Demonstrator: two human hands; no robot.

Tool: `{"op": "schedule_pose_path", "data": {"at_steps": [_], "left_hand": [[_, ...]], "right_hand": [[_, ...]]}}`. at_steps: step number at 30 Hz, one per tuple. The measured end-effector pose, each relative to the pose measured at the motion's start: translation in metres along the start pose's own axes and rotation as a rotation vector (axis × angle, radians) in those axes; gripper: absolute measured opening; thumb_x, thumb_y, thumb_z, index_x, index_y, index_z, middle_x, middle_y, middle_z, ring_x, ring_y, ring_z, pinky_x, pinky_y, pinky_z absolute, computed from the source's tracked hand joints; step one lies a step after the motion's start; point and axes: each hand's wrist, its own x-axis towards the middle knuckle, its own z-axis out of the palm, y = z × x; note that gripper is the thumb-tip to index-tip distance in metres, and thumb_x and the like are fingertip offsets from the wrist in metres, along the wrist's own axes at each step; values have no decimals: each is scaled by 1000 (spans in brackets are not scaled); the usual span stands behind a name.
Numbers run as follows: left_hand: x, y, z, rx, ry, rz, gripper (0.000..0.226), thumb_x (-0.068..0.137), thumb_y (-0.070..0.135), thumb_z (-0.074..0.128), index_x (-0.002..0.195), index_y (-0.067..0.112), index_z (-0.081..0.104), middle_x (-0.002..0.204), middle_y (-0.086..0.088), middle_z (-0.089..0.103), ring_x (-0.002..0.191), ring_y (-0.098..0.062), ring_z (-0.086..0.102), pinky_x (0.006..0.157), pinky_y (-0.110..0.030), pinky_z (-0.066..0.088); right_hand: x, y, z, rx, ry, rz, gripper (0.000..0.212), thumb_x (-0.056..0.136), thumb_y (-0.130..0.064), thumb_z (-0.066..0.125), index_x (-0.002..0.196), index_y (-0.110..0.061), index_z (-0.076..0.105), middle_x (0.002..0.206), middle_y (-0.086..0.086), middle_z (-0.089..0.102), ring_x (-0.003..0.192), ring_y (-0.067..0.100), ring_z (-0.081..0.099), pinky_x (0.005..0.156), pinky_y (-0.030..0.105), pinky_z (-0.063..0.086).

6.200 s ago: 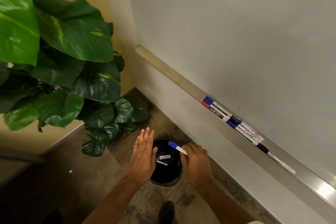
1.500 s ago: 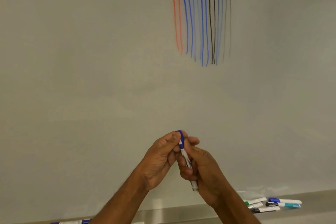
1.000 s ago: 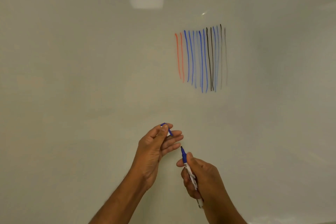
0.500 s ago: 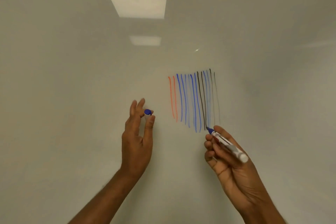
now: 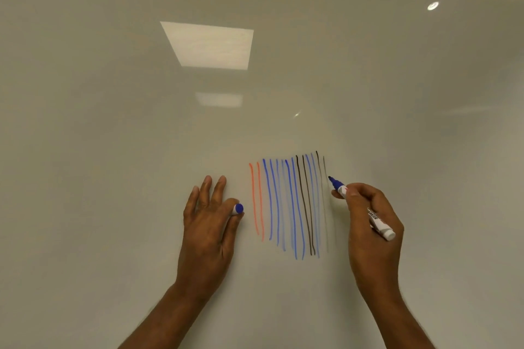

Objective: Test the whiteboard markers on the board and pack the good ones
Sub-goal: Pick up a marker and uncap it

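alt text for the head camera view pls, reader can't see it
A person's right hand holds an uncapped blue marker with its tip by the right edge of a row of vertical red, blue and black test lines on a whiteboard. The left hand, left of the lines, pinches the blue cap.

Marker (image 5: 378, 224) has been uncapped since 1.5 s ago. Cap (image 5: 238, 208) is now pinched in left hand (image 5: 207, 224), which has moved up to just left of the test strokes (image 5: 292, 207). Right hand (image 5: 371, 232) raised the marker from lower centre, and its tip is now at the strokes' right edge. Tray markers have dropped out of frame.
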Motion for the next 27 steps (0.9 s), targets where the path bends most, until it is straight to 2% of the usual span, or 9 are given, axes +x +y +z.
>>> {"op": "schedule_pose_path", "data": {"at_steps": [5,13,18,21,22,23,25,26,27], "left_hand": [[0,-1,3,55,22,21,38,106,33,44,114,6,69,155,-11,45,155,-23,25,127,-44,17],[-1,-3,5,105,28,42,34,104,29,48,113,5,70,155,-13,46,154,-26,27,127,-45,17],[-1,-2,5,111,32,46,34,104,28,48,115,4,69,155,-14,46,154,-26,27,127,-45,18],[-1,-3,5,118,34,54,32,102,25,50,117,4,69,154,-14,47,153,-27,29,126,-49,20],[-1,-3,6,120,33,55,31,102,25,50,117,4,69,154,-15,47,153,-28,29,126,-50,20],[-1,-3,6,121,33,55,31,102,24,51,117,4,69,154,-15,47,153,-28,29,125,-50,21],[-1,-2,5,126,35,59,30,102,24,51,116,4,69,154,-15,47,153,-28,29,125,-51,21],[-1,-2,5,128,36,61,30,102,24,51,116,4,69,154,-15,47,153,-28,29,125,-51,21],[-2,-2,5,131,36,62,30,102,24,51,117,4,69,154,-15,46,153,-29,29,125,-51,21]], "right_hand": [[26,6,11,-77,-2,-148,20,97,-30,60,106,-14,67,97,1,71,88,16,68,74,21,56],[39,20,10,-170,-13,-220,15,98,-29,61,105,-18,67,91,1,69,82,19,67,71,37,59],[6,40,-16,-200,-24,-181,12,95,-22,64,105,-17,68,90,0,71,80,16,68,70,34,60],[-24,57,-37,-236,-27,-162,11,91,-20,68,101,-23,70,91,-8,72,86,8,69,74,17,55],[-34,63,-42,-251,-21,-159,10,90,-26,71,99,-27,71,91,-8,72,86,5,69,73,12,53],[-42,68,-47,-267,-5,-147,15,87,-42,72,97,-30,71,87,-7,72,84,3,68,72,9,51],[-52,73,-54,-303,24,-103,44,74,-78,59,90,-37,66,78,-11,68,74,4,67,65,9,49],[-52,73,-56,-306,35,-92,52,69,-86,54,88,-38,65,78,-12,67,72,4,66,63,9,49],[-50,72,-57,-291,41,-88,54,70,-84,55,89,-35,67,81,-10,69,74,4,67,64,8,49]]}}
